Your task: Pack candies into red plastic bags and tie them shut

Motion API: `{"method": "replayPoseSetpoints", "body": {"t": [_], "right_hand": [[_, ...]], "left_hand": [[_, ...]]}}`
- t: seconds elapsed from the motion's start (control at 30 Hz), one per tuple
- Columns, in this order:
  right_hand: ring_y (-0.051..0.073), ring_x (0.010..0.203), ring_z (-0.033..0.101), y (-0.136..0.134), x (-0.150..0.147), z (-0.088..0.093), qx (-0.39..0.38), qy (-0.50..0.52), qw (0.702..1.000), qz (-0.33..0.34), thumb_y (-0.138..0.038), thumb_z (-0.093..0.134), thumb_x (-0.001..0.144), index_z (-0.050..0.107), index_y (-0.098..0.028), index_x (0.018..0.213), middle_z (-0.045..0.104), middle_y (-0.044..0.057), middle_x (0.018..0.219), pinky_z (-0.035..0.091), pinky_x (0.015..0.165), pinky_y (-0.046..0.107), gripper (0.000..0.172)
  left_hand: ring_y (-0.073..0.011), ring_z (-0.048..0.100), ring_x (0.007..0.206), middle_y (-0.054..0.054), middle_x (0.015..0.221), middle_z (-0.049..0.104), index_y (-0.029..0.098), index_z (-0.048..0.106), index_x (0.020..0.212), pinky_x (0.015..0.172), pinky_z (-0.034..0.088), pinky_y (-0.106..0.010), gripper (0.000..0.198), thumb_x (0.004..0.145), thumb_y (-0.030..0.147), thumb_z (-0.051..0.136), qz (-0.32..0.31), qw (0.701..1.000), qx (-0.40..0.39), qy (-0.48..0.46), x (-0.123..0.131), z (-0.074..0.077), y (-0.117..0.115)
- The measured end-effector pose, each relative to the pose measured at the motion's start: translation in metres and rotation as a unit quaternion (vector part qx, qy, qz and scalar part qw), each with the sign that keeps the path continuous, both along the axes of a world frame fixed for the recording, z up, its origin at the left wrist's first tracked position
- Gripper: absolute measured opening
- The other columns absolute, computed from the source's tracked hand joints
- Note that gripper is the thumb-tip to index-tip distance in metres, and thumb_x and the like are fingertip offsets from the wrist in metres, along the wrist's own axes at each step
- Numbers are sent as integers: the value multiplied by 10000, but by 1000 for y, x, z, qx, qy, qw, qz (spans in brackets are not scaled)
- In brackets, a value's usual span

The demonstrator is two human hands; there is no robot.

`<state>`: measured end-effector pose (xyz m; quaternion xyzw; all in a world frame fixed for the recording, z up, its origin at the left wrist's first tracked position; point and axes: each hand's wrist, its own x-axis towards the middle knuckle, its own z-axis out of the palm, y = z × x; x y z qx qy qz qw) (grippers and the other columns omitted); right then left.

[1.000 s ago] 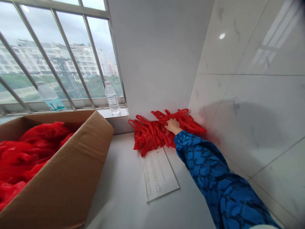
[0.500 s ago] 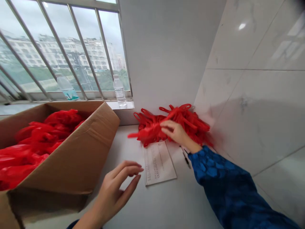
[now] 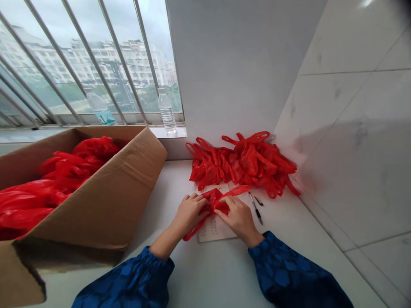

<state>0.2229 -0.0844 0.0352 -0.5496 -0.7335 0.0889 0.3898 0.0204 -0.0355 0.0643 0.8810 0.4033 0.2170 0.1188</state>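
Observation:
Between my two hands is one red plastic bag [image 3: 214, 197], crumpled, held above a printed sheet or booklet [image 3: 215, 231]. My left hand [image 3: 192, 212] grips its left side with the fingers curled in. On its other side, my right hand [image 3: 236, 214] pinches the bag, and a strip of it sticks out to the upper right. One red loop hangs down below my left hand. Just beyond lies a heap of red plastic bags [image 3: 244, 162] with their handle loops showing, against the wall.
At the left stands an open cardboard box [image 3: 128, 184] full of red bags [image 3: 61, 179]. A pen [image 3: 256, 209] and its cap [image 3: 258, 200] lie right of the sheet. Two plastic bottles, one clear [image 3: 167, 112] and one with a blue label [image 3: 102, 109], stand on the sill by the barred window.
My right hand has drawn back from the heap with a red bag. My left hand, free before, has moved forward and closed on the same bag over the sheet.

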Motion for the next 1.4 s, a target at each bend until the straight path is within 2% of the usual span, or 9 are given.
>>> {"method": "replayPoseSetpoints", "body": {"t": [0.13,0.33,0.53,0.67,0.77,0.83,1.03,1.23,1.4], "right_hand": [[216,882,669,2,3,-1,-19,12,1000,1,-247,605,945,676,-231,1002,716,35,964,486,774,321,93],[172,713,620,-2,45,4,-13,78,996,-28,-258,605,946,706,-237,864,698,3,836,458,690,299,131],[213,915,631,-4,53,5,19,36,999,22,-148,529,932,701,-245,908,709,24,946,459,827,352,199],[243,974,604,-10,29,15,44,-17,999,1,-139,567,881,660,-211,1016,702,48,1013,425,885,397,179],[284,1030,575,-12,10,19,57,-67,996,-23,-296,681,875,669,-226,1090,703,60,1056,382,919,440,226],[298,1053,562,-11,3,19,71,-92,993,-38,-372,712,879,687,-244,1092,712,59,1024,359,925,453,250],[232,1033,586,-5,17,16,81,-10,996,-24,-258,659,947,719,-305,906,730,-29,888,300,1006,451,86],[238,1062,609,-5,41,15,126,22,991,-36,-259,700,913,713,-315,909,748,-50,895,202,1128,512,58],[207,981,649,-4,36,17,102,21,995,6,-239,666,931,692,-298,917,744,-45,928,261,1100,482,66]], "left_hand": [[-209,658,865,-20,931,737,223,684,856,819,445,-346,87,923,255,638,18,999,-4,-28,1,-5,5],[-158,648,728,-13,791,710,185,650,811,707,474,-269,233,978,308,545,67,992,-14,-103,-17,-8,11],[-191,652,818,-44,913,710,193,664,912,742,478,-306,183,971,316,543,103,989,2,-109,-22,-1,0],[-262,612,1095,-79,1229,649,241,639,1169,932,452,-403,250,920,259,631,9,998,29,-52,-2,13,-6],[-248,644,979,-57,1051,694,227,687,1014,877,471,-387,163,903,133,614,-44,999,9,-24,13,15,-3],[-216,654,902,-44,961,700,206,681,945,824,491,-341,129,896,105,618,-47,998,-7,-43,17,13,1],[-128,641,741,3,845,699,190,643,915,705,506,-239,42,930,172,608,-51,990,-48,-125,4,14,8],[-125,632,695,-3,805,669,171,600,979,659,515,-237,71,961,228,561,-23,983,-44,-174,-8,14,12],[-192,620,928,-56,1034,655,205,632,1062,830,490,-336,139,959,289,593,-22,990,14,-136,-2,25,2]]}}
